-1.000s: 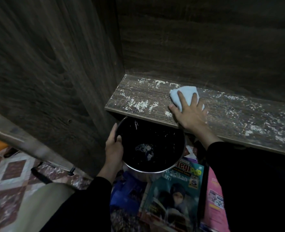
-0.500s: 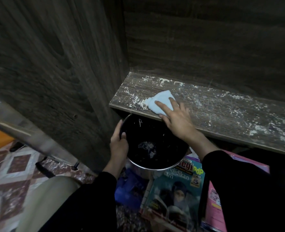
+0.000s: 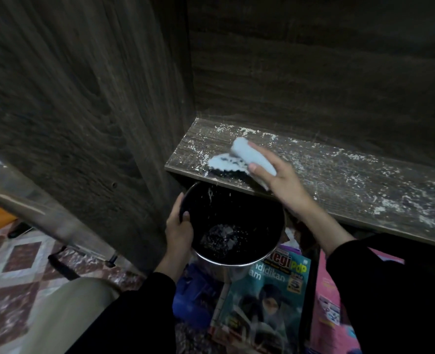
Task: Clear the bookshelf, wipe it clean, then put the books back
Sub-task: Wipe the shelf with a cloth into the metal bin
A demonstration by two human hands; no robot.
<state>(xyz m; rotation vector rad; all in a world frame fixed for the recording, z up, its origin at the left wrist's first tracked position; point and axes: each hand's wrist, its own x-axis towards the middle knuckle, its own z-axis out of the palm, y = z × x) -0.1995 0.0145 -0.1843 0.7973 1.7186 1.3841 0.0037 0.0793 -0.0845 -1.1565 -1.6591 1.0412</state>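
The dark wooden shelf board (image 3: 338, 180) carries white dust and crumbs. My right hand (image 3: 280, 180) grips a pale blue cloth (image 3: 247, 154) at the shelf's left front edge, the cloth partly lifted and its lower flap hanging over the edge. Just below that edge, my left hand (image 3: 179, 226) holds the rim of a round black-lined bin (image 3: 236, 226), thumb inside the rim. White bits lie at the bin's bottom, and a few crumbs are in the air above it.
The shelf's side panel (image 3: 83, 111) rises at the left. Under the bin lie a teal magazine (image 3: 262, 302), a pink book (image 3: 333, 323) and a blue item (image 3: 196, 297). Patterned floor tiles (image 3: 14, 272) show at the lower left.
My right hand swept the cloth left and toward the shelf's front edge, then lifted and bunched it. Crumbs now drop into the bin. The left hand has kept the bin under the edge.
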